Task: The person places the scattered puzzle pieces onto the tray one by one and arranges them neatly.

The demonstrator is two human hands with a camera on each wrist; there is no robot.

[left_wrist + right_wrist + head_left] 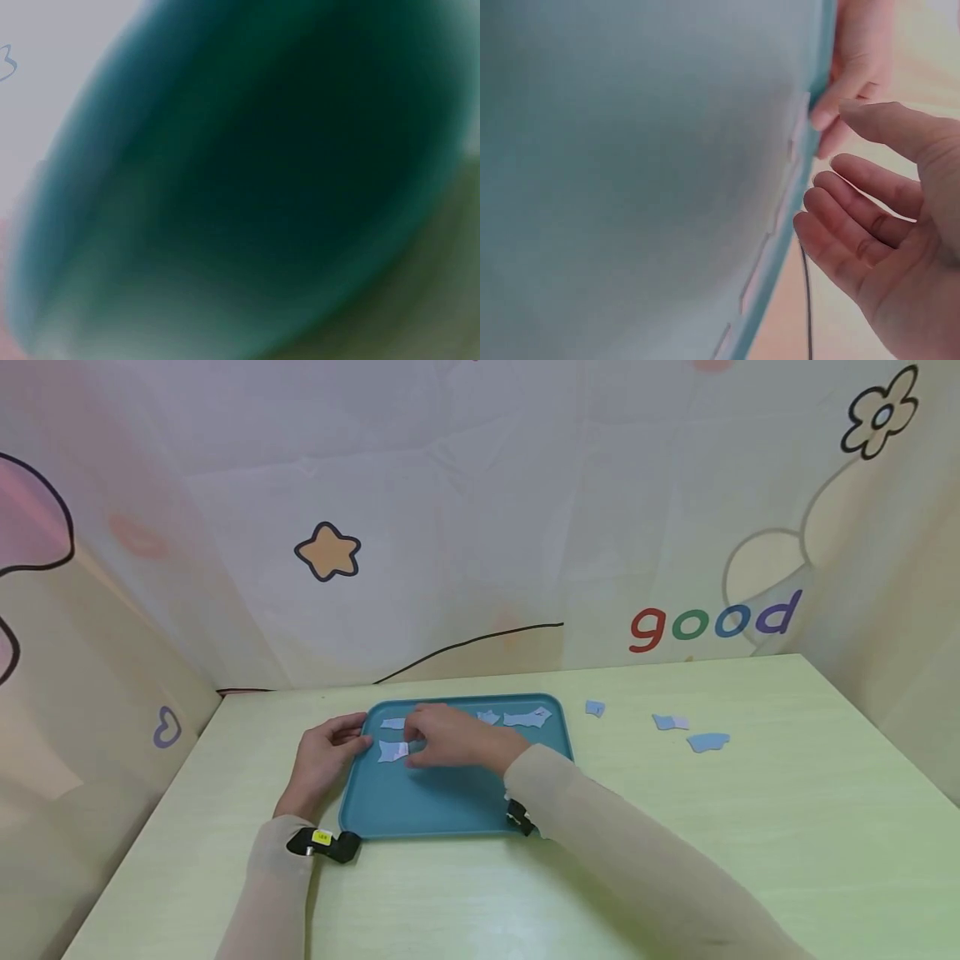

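A blue-teal tray (390, 814) lies on the table with several torn pieces of light blue and pinkish paper on it. At its left edge my left hand (318, 764) holds the rim, the thumb over it. My right hand (457, 737) reaches over the tray, fingertips right by a paper piece (391, 752) in the left part. Another paper piece (392, 724) lies just behind that one. Farther right is a longer scrap (527, 718) along the back rim. In the right wrist view the thumb and fingers (855, 259) are loosely bent and apart, with nothing between them.
On the table right of the tray lie a small paper square (595, 708), a two-tone scrap (670, 722) and a wider blue scrap (708, 742). A printed cloth (465, 527) hangs behind the table. The tray's blurred underside (285, 187) fills the left wrist view.
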